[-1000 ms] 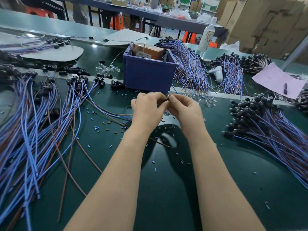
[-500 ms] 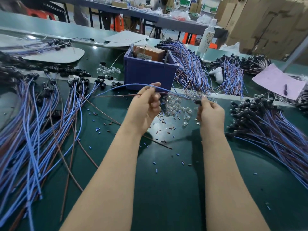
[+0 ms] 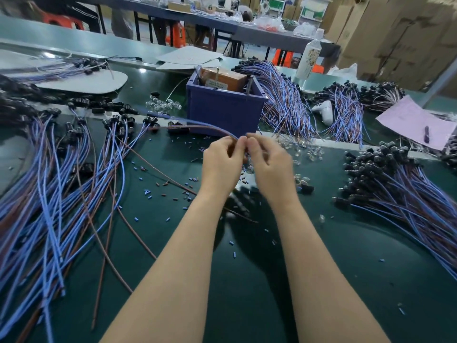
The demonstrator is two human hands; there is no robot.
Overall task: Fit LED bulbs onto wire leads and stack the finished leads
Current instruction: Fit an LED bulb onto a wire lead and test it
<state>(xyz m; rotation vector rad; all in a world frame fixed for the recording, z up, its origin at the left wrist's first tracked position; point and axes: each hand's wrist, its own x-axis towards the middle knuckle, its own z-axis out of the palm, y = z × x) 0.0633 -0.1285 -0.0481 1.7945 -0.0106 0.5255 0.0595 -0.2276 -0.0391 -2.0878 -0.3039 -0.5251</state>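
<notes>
Tabletop (image 3: 247, 273); left hand (image 3: 221, 162), right hand (image 3: 270, 167) around lead (image 3: 197, 127)

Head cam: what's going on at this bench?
A person is working on a wire lead with both hands, in front of the blue bin. The left hand pinches the lead near its end; the right hand, fingers curled, meets it there, and what it holds is hidden. Loose leads lie to the left, a pile with black ends to the right, clear bulbs just beyond the hands.
</notes>
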